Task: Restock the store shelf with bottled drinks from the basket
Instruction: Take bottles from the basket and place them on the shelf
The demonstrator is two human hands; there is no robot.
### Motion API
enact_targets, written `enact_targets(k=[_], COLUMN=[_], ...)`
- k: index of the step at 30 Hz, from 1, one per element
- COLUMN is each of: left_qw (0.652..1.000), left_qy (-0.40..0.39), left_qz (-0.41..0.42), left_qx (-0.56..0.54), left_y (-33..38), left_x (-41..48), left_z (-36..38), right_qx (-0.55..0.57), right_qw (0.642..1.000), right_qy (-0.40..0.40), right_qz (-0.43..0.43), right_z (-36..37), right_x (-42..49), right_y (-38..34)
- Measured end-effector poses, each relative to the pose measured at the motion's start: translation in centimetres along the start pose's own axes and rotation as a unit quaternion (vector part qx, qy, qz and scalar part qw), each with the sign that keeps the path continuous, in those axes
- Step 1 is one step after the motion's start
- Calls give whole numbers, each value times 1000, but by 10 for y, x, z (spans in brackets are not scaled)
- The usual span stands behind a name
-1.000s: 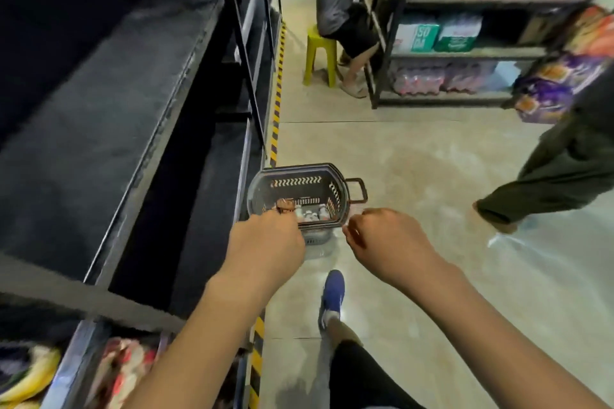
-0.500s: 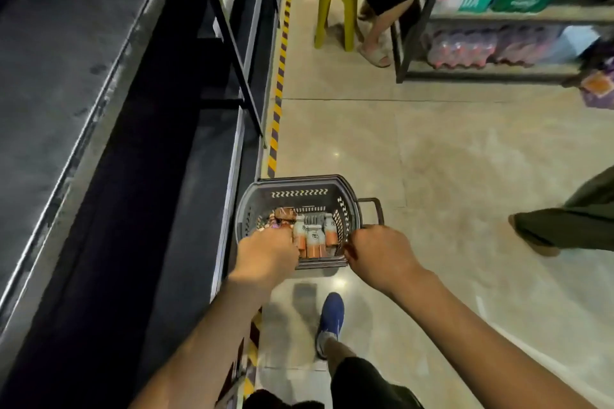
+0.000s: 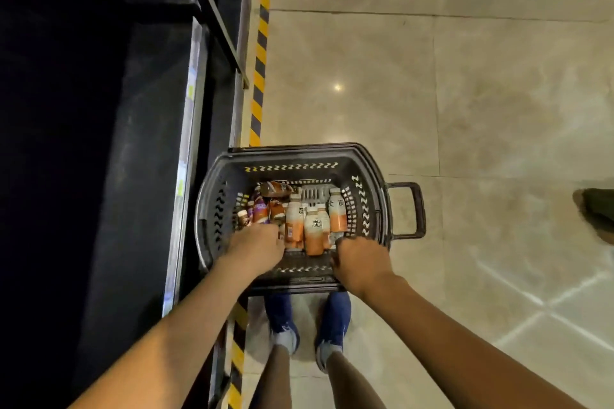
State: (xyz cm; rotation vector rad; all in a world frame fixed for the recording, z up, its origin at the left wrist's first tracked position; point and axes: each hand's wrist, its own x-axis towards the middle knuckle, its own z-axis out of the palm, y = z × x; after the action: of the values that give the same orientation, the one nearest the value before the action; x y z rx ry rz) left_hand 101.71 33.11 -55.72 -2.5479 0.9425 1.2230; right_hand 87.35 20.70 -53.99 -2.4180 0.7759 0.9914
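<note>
Orange bottles (image 3: pixel 314 229) beside curled left hand (image 3: pixel 254 247).

Left hand (image 3: pixel 254 244) hovers over the brown bottles (image 3: pixel 269 206), right hand (image 3: pixel 360 262) beside the orange bottles (image 3: pixel 314 229), both inside the floor basket (image 3: pixel 295 151) by the dark shelf (image 3: pixel 133 143).

Left hand (image 3: pixel 256 247) and right hand (image 3: pixel 360 264) reach down, knuckles up; fingers hidden.

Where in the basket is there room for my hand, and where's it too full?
A bare patch of basket floor shows at the far end, between the orange bottles and the far wall. The left side is packed with brown bottles, the middle with orange ones. Outside, the floor tiles right of the handle are bare.
</note>
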Motion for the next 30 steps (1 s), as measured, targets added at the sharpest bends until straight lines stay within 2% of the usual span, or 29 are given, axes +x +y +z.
enact_targets(k=[3, 7, 10, 14, 19, 22, 25, 28, 30], left_qw=[1000, 993, 974, 928, 889, 897, 902, 903, 897], left_qy=[-11, 14, 0, -1, 38, 29, 30, 19, 6], left_qz=[-13, -84, -187, -319, -359, -372, -380, -363, -360], left_qx=[-13, -83, -128, -194, -282, -238, -201, -227, -258], left_y=[-18, -53, -82, -110, -123, -124, -122, -121, -122], left_x=[82, 164, 211, 257, 310, 330, 335, 327, 316], left_z=[55, 123, 172, 226, 257, 270, 273, 267, 255], right_qx=[-9, 13, 60, 161, 271, 304, 314, 343, 411], right_qw=[999, 998, 993, 976, 940, 921, 921, 911, 876], right_qy=[-29, -57, -76, -87, -68, -30, -9, -34, -48], right_qz=[10, 34, 71, 118, 196, 239, 229, 228, 248], right_z=[53, 119, 170, 225, 271, 283, 289, 281, 271], right_x=[82, 170, 222, 271, 325, 346, 352, 344, 337], right_y=[7, 17, 21, 22, 12, 5, 8, 18, 21])
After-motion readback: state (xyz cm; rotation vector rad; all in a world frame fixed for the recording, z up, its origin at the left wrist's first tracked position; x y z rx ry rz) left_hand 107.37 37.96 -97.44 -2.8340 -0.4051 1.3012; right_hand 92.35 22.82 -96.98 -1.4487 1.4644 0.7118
